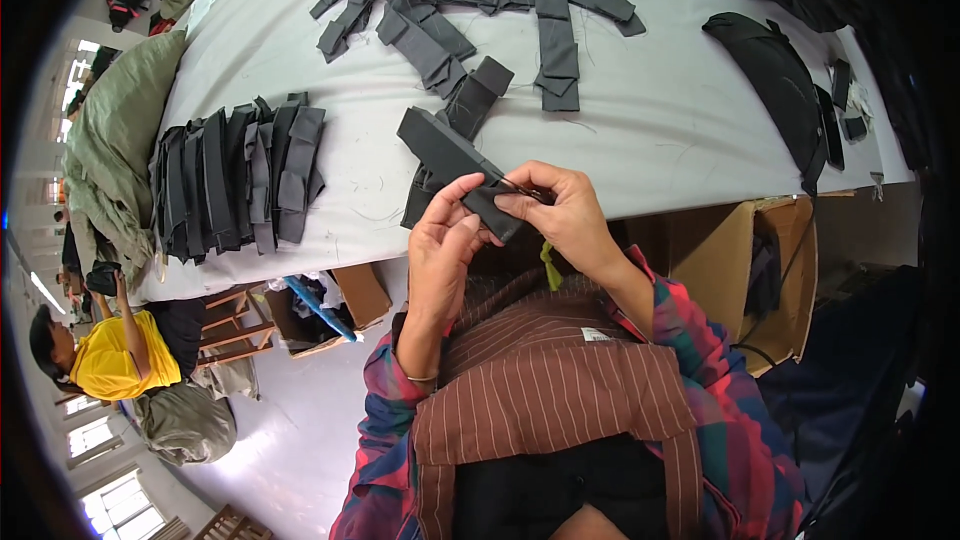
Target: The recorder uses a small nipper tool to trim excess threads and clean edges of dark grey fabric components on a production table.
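My left hand (440,240) pinches the dark fabric strip (450,155) taut while my right hand (560,210) grips small snips at its end, above the bench (640,130).

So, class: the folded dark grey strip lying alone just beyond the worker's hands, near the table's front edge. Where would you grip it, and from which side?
Grip the folded strip at its near end, coming from the table's front edge. That end points toward the worker and is closest. Its far end lies close to other grey pieces, so reaching from there would probably disturb them. The left hand and right hand already pinch another strip.
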{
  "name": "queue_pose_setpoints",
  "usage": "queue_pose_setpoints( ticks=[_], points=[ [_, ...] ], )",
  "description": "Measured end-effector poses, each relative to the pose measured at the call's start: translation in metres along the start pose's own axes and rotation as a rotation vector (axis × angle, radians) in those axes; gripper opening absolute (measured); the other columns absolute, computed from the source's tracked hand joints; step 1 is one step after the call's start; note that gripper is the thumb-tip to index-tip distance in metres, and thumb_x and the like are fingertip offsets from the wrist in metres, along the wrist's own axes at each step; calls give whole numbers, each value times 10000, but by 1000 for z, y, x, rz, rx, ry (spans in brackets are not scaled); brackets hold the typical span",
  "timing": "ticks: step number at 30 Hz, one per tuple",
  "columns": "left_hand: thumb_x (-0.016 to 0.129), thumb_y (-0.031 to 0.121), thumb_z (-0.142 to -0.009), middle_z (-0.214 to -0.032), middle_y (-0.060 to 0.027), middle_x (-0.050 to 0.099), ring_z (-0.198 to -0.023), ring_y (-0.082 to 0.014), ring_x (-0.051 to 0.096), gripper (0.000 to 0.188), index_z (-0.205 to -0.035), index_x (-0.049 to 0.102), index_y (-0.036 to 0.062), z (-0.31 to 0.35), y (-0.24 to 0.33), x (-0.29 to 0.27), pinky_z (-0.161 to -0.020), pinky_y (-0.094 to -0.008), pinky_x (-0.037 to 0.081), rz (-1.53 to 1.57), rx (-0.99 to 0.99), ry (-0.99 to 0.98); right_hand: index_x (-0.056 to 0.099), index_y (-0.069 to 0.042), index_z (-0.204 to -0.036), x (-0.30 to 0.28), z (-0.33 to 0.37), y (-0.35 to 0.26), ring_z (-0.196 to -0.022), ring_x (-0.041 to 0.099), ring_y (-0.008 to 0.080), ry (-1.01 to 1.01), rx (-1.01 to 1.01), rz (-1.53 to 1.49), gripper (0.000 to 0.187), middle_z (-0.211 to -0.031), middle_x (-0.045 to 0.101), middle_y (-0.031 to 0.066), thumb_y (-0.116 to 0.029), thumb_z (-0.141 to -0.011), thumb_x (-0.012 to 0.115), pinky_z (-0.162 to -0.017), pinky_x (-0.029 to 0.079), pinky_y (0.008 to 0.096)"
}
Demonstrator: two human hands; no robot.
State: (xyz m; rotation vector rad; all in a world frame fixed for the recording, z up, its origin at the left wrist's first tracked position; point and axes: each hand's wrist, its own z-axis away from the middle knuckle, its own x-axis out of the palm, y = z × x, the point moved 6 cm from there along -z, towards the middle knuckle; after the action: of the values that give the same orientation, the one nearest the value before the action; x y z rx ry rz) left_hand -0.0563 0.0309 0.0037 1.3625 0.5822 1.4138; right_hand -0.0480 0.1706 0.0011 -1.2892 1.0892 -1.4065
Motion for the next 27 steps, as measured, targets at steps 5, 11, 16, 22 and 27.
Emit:
queue_pose_setpoints(
  ticks=[5, 11, 16, 22, 27],
  points=[
    [631, 30, -884, -725, 65, 505, -641, -9, 456, 344, -1224, 582, 5, 2, 1, -6, -584, -152, 380, -190, 54, 54, 641, -22, -980, 4, 0, -2, -704, 474, 17, -26, -40, 117, 135, -810, 602, -30, -48, -852, 675, -610, 390, 181],
    [662, 46, -871, -688, 93, 453, -609, 7, 383, 364, -1227, 597, 0, -1, 0, -21, -538, -155, 279, -175, 84, 145, 649, -88, -1032, -16, 10, -31, -719, 566, 177, 132, -336, 375, 273, -855, 662, 33, -171, -786, 732, -633, 431, 298],
    [660, 42, -871, -683, 93, 438, -605, 1, 373, 367, -1227, 592, -17, -4, 0, -16, -539, -162, 282, -124, 80, 155, 676, -123, -955, -25, 24, -39, -713, 549, 204, 45, -395, 679, 217, -852, 667, 6, -176, -754, 738, -672, 398, 308],
    [656, 39, -873, -684, 94, 430, -610, -1, 371, 366, -1228, 590, -20, -2, 3, -14, -548, -160, 286, -150, 74, 141, 690, -171, -924, -19, 29, -44, -639, 486, 199, 78, -523, 856, 230, -768, 628, -25, -206, -708, 762, -626, 338, 322],
    [652, 39, -876, -687, 94, 431, -618, 2, 373, 362, -1228, 591, -17, 0, 6, -15, -552, -158, 286, -147, 85, 152, 689, -180, -924, -18, 32, -50, -640, 478, 202, 124, -585, 922, 241, -720, 592, -24, -204, -695, 763, -622, 329, 328]
  ],
)
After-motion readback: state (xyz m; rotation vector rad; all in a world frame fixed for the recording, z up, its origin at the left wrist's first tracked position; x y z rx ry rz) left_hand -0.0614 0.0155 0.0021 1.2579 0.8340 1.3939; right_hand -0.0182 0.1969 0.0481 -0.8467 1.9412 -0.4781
